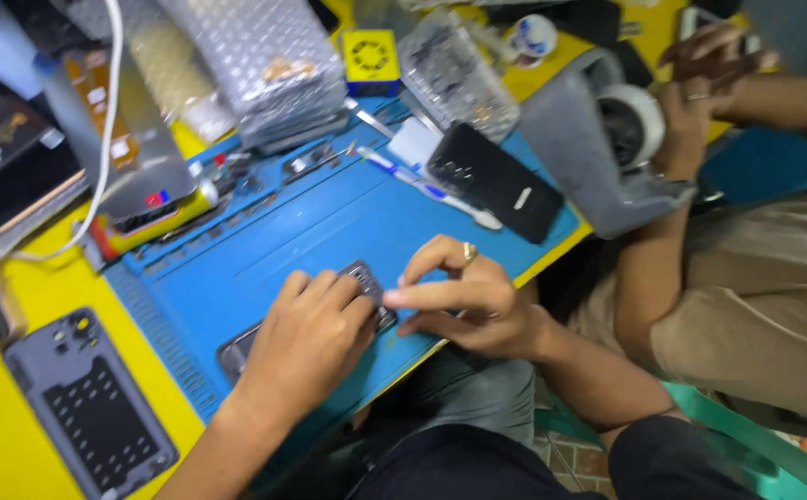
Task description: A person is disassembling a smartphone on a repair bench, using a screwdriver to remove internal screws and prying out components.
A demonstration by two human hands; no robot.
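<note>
A dark phone (366,282) with its back off lies flat near the front edge of the blue work mat (329,222), mostly covered by both hands. The left hand (306,338) presses down over its middle and lower part, fingers curled on it. The right hand (463,301), wearing a ring, touches its upper end with the fingertips, index finger stretched sideways; the 2 hands meet there. Further back on the mat lie a toothbrush (431,188) and a black phone (496,181). A grey phone back cover (88,407) rests on the yellow table (5,444) at left. Another person's hand (690,111) holds a tape roll (630,120) at right
</note>
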